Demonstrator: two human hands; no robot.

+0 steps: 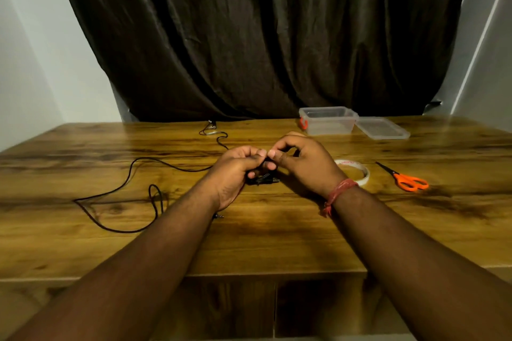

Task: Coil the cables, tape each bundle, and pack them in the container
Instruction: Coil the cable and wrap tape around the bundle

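Note:
My left hand (238, 171) and my right hand (302, 163) meet over the middle of the wooden table (277, 235), fingertips touching. The left hand grips a small black cable bundle (263, 180) whose plug ends stick out below the fingers. The right hand pinches something at the top of that bundle; what it pinches is too small to tell. A long black cable (124, 188) sprawls loose on the left of the table, its jack plug (219, 216) lying by my left wrist. The clear plastic container (328, 120) stands open at the back right.
The container's lid (382, 127) lies flat to its right. A roll of clear tape (357, 171) sits just behind my right wrist. Orange-handled scissors (407, 180) lie further right. A dark curtain hangs behind the table.

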